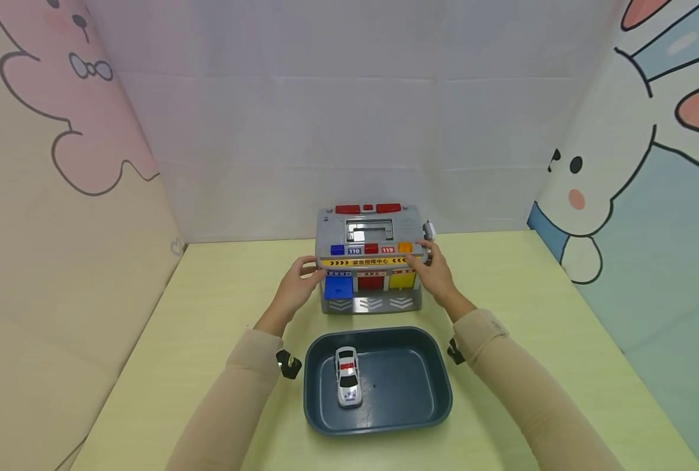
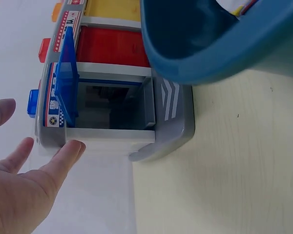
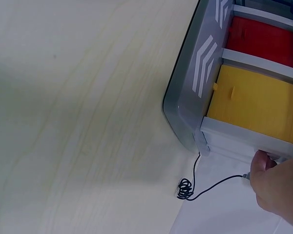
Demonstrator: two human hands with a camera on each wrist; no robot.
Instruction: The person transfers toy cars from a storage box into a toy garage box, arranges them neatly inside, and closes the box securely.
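Observation:
A grey toy garage (image 1: 370,304) stands at the back of the table, with red, blue and orange lights on its roof. In the left wrist view its blue door (image 2: 67,80) is swung up, baring the compartment behind it. The red door (image 3: 263,41) and yellow door (image 3: 254,102) are closed. My left hand (image 1: 293,284) touches the garage's left front corner, fingers spread. At the opposite corner, my right hand (image 1: 436,275) grips the roof edge, partly hidden in the right wrist view. A white toy car (image 1: 348,386) with a red stripe lies in a dark blue tray (image 1: 379,430).
The tray stands on the pale wood table (image 1: 208,347) between my forearms, in front of the garage. A white handset (image 1: 429,229) hangs on the garage's right side, and a coiled black cord (image 3: 185,189) trails there. A white sheet (image 1: 255,163) rises behind the table.

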